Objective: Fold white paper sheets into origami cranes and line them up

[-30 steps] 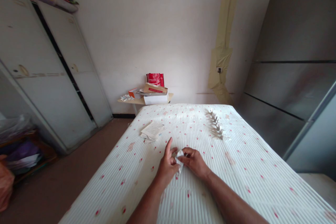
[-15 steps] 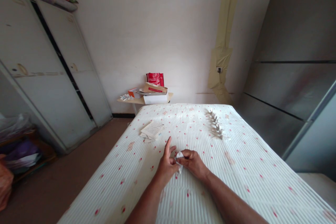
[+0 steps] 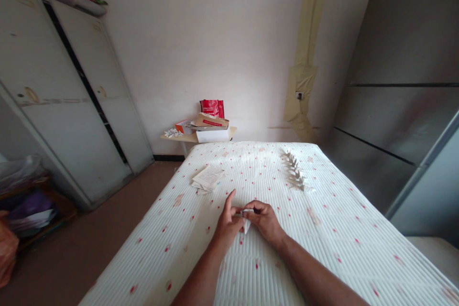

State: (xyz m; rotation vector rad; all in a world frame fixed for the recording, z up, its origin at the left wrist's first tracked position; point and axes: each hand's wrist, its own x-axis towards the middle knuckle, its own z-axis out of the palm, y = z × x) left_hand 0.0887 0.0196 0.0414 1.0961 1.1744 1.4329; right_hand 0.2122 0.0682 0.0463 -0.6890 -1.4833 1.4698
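Note:
Between my two hands, just above the bed, is a small folded piece of white paper point(image 3: 246, 226). My left hand point(image 3: 228, 222) pinches its left side, with the index finger sticking up. My right hand point(image 3: 264, 220) grips the paper's upper right with thumb and curled fingers. Part of the paper is hidden behind the fingers. Beyond my left hand lies a stack of printed paper sheets point(image 3: 208, 178). Further off to the right stands a row of several folded paper cranes point(image 3: 294, 169).
The bed has a white ribbed cover point(image 3: 172, 258) with red spots. Past its far edge, a small table point(image 3: 188, 137) bears a white box point(image 3: 213, 135) and a red bag point(image 3: 212, 107). A cabinet point(image 3: 96, 91) stands at left, a grey wardrobe point(image 3: 394, 119) at right.
The paper has turned in my fingers: its raised upper part has gone down, and a pointed end now shows below. Both hands stay nearly in the same place.

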